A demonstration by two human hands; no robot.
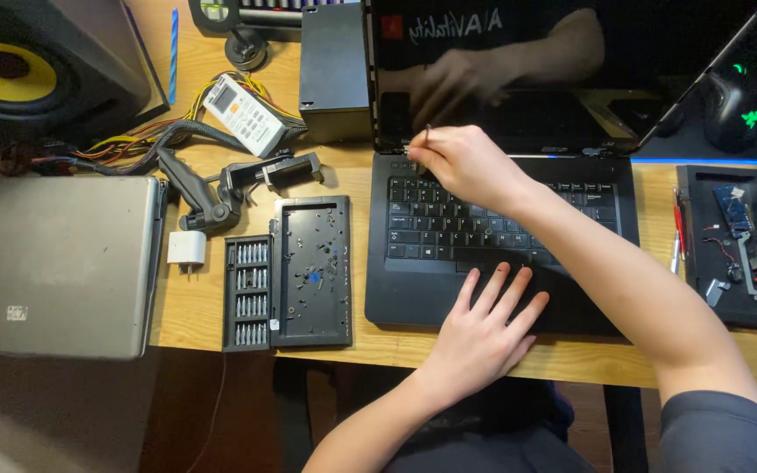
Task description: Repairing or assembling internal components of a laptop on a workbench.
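Note:
An open black laptop [413, 289] lies on the wooden desk, its dark screen [659, 52] tilted back. My right hand [462, 162] reaches across the keyboard [431, 228] to the upper left corner near the hinge and pinches a thin dark tool [428, 134] upright there. Lower down, my left hand [484, 328] lies flat with fingers spread on the palm rest and touchpad area. A black screwdriver bit set [247, 293] and its open lid tray [313, 271], dotted with small screws, sit just left of the laptop.
A closed silver laptop [54, 263] fills the left side. Behind it are a black speaker with a yellow cone [10, 70], a white remote [243, 114], tangled cables, a black clamp mount [221, 188] and a white charger [187, 250]. A black tray of parts [733, 250], pens and a mouse [733, 105] lie on the right.

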